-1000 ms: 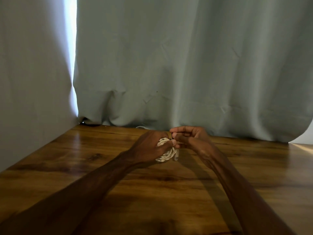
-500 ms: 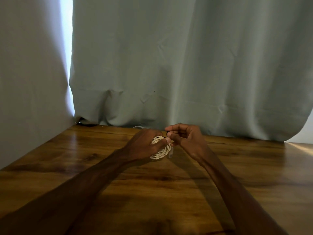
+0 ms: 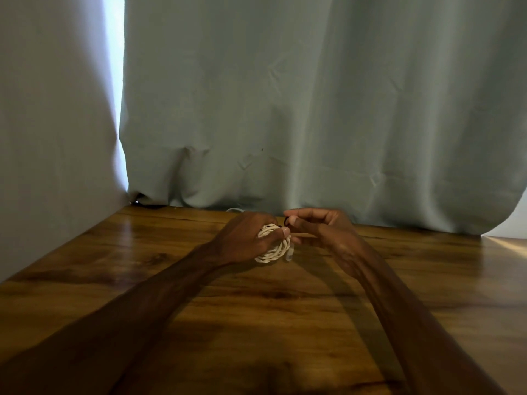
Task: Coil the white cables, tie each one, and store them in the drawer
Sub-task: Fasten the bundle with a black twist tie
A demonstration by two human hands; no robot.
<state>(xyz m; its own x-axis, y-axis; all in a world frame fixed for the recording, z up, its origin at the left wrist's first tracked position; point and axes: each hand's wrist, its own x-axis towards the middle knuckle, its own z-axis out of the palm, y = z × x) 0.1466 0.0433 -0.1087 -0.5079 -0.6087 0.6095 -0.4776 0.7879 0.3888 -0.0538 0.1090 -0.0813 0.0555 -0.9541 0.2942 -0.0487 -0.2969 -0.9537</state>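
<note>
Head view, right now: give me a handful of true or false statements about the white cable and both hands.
1. The left hand grips the coiled white cable. True.
2. A curtain hangs behind the wooden table. True.
3. The cable is stretched out straight across the table. False: it is wound into a small coil in the left hand.
4. The right hand rests flat and open on the table. False: its fingers are curled, pinching something small and dark, apparently a tie, beside the coil.
5. An open drawer shows beside the hands. False: no drawer is in view.
</note>
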